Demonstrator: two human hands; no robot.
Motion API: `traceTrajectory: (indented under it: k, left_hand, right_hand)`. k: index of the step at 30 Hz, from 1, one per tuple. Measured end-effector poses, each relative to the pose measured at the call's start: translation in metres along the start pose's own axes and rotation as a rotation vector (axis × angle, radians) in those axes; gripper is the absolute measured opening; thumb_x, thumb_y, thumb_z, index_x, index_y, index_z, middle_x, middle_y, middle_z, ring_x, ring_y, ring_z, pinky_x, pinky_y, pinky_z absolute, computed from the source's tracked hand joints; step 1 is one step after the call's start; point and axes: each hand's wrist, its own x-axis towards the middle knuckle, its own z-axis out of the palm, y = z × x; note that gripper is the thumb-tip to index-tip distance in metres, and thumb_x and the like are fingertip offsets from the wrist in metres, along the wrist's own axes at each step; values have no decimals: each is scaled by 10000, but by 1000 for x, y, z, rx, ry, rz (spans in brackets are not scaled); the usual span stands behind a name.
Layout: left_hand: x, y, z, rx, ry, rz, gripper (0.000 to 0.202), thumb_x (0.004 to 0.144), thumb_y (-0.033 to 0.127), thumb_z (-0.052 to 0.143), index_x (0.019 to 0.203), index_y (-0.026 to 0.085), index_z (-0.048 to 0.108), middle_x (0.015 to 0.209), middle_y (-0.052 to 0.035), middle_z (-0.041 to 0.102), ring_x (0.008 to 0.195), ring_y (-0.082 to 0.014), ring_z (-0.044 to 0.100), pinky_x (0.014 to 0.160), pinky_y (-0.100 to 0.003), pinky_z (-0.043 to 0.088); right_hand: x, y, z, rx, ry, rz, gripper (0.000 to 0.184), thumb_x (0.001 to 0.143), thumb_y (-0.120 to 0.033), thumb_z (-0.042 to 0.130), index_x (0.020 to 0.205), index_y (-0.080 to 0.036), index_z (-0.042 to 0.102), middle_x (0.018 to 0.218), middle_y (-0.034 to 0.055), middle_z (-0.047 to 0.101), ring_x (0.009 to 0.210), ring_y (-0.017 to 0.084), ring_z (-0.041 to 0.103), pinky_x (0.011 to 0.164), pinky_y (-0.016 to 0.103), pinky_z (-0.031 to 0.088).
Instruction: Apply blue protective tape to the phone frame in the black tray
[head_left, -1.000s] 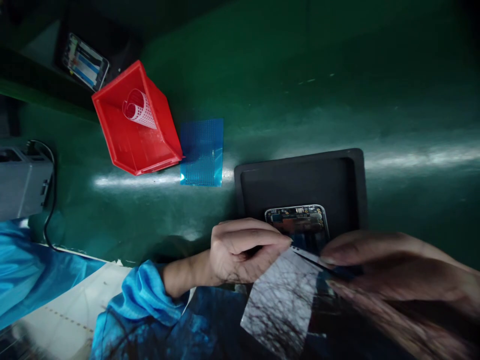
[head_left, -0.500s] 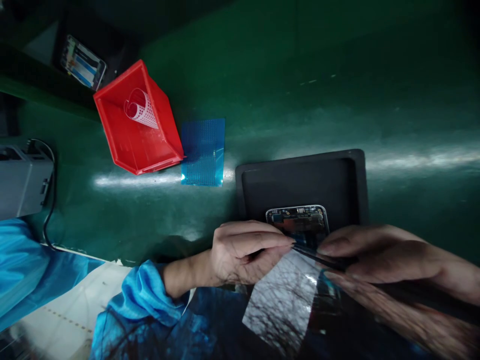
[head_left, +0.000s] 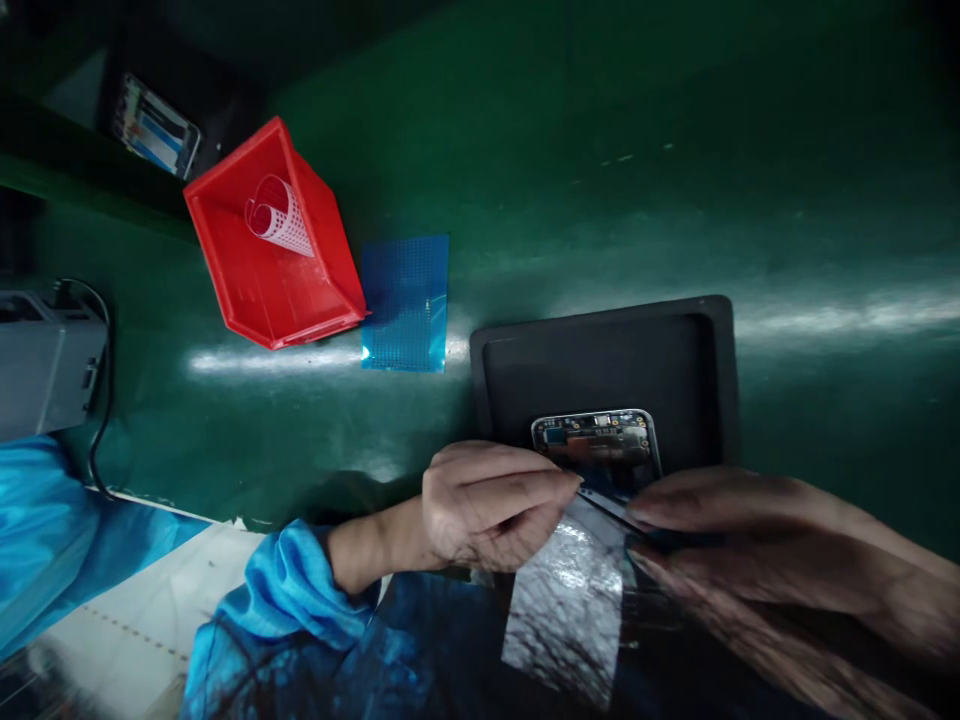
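My left hand [head_left: 491, 505] is closed in a pinch at the corner of a shiny, see-through film sheet [head_left: 566, 620], which hangs below the fingertips. My right hand [head_left: 720, 530] grips dark tweezers [head_left: 611, 507], their tips meeting the left fingertips at the film's upper edge. Any small piece between the tips is too small to make out. Just beyond both hands, an opened phone [head_left: 600, 437] with bare circuit parts lies in a black tray [head_left: 592, 370]. Its near part is hidden behind the hands.
Left of the tray, a blue dotted sheet [head_left: 405, 305] lies on the green table [head_left: 637, 200]. A red bin [head_left: 262, 290] holds a curled white perforated strip [head_left: 281, 220]. Another opened phone [head_left: 157, 125] sits at the far left. A grey device [head_left: 49, 365] with a cable stands near a blue sleeve [head_left: 45, 540].
The film sheet has swung to hang straighter. My right hand has shifted slightly lower with the tweezers, and the left fingertips have moved slightly left. The phone and tray stay put.
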Motion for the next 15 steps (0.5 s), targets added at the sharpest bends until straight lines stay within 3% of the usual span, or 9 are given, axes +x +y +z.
traceTrajectory:
  k: [4, 9, 11, 15]
  left_hand:
    - [-1, -2, 0, 43, 14, 48, 217, 890, 123, 748, 1082, 226, 752, 834, -17, 859, 640, -169, 828, 667, -214, 724]
    - [0, -1, 1, 44, 13, 41, 125, 905, 129, 734, 1003, 205, 736, 824, -23, 852, 623, -147, 816, 672, -186, 707]
    - [1, 0, 1, 13, 25, 7, 85, 902, 132, 759, 960, 191, 739, 811, -34, 851, 614, -141, 810, 658, -178, 698]
    - [3, 0, 2, -38, 19, -25, 87, 908, 108, 767, 944, 184, 745, 849, -45, 869, 665, -136, 827, 687, -176, 703]
  right_hand:
    - [20, 20, -24, -69, -245, -223, 103, 952, -368, 763, 974, -458, 807, 949, -18, 863, 873, 184, 872, 779, 151, 685]
    - [39, 31, -39, -59, -373, -424, 140, 1033, -372, 664, 1065, -416, 793, 956, 30, 892, 841, 231, 883, 775, 245, 725]
    - [37, 28, -35, -76, -366, -419, 98, 1014, -370, 700, 1033, -416, 785, 930, 27, 889, 835, 226, 881, 775, 244, 725]
    - [29, 18, -24, -108, -202, -302, 85, 943, -343, 777, 946, -420, 742, 921, 5, 869, 855, 209, 872, 781, 236, 723]
